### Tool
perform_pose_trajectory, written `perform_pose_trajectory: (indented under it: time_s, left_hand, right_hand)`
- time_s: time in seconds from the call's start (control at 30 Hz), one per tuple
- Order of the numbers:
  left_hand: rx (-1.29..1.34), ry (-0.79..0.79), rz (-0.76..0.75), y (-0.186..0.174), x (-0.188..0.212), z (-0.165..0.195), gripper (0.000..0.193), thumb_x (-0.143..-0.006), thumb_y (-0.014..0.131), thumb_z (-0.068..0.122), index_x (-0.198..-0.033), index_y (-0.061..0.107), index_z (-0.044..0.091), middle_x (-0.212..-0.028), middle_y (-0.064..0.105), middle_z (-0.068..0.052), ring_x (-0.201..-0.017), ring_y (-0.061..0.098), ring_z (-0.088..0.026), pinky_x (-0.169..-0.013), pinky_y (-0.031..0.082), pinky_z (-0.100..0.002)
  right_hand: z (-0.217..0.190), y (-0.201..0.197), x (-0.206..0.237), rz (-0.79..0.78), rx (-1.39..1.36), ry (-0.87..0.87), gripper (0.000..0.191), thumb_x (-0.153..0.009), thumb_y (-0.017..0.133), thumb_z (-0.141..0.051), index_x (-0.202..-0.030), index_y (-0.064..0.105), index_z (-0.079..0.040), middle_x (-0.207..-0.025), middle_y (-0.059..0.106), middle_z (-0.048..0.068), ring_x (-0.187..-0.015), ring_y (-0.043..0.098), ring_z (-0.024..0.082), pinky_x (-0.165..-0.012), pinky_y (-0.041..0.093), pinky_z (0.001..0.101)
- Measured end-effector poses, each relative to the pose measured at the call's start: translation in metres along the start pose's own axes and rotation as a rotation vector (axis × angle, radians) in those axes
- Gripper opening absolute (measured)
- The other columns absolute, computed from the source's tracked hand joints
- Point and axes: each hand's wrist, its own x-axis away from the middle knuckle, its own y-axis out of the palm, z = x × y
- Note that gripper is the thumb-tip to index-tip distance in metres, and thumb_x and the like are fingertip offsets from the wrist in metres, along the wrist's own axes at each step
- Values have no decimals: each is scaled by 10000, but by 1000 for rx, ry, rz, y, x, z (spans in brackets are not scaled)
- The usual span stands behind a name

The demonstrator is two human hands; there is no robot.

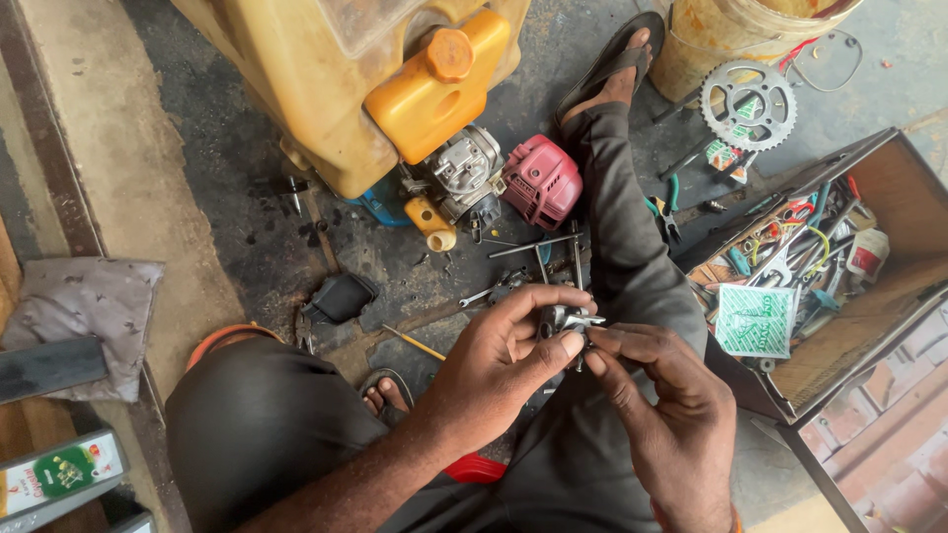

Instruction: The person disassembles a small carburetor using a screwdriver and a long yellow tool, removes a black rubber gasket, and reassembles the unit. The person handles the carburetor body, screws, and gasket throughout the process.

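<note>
A small grey metal engine part (565,320) was held above the lap, pinched between the fingers of the left hand (504,365), apparently to steady it. The right hand (660,395) was brought against it, its fingertips closed on a thin pin at the part's side. Loose tools (538,247) were spread on the floor beyond, near a small engine (464,173) and a red cover (541,181); an open toolbox (839,266) was kept within reach at the right
</note>
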Motion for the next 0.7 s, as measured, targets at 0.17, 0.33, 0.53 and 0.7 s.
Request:
perform_pose_trajectory:
  time_s: [0.17,0.33,0.53,0.7]
  left_hand:
    - [-3,-23,-4,1,-6,-1,421,-1020,603,146,-1414,531,15,-1203,660,-86,-1079,653,-90,-925,556,-248]
    - [-52,-50,-4,-1,-6,-2,433,-1036,578,130,-1448,512,17,-1181,659,-107,-1040,650,-115,-892,559,-268]
    - [-108,-55,15,1,-4,-2,433,-1020,564,113,-1441,503,34,-1204,665,-113,-1096,674,-129,-940,569,-274]
    - [-59,-33,23,3,-3,-1,407,-1004,612,79,-1396,522,13,-1204,656,-108,-1085,672,-126,-919,580,-270]
  right_hand:
    - [3,-3,-6,-13,15,-31,203,-853,754,43,-1054,740,19,-1116,747,98,-1059,708,154,-948,547,271]
    - [2,-2,-8,-11,78,-57,202,-843,772,22,-1042,745,9,-1100,754,87,-1023,716,146,-917,556,261]
    - [-2,-1,-4,22,155,-47,204,-830,783,6,-1032,755,2,-1094,765,82,-1018,716,144,-910,544,258]
    - [2,-1,-5,17,-56,74,175,-849,759,20,-1023,756,26,-1086,759,87,-1014,720,139,-921,563,261]
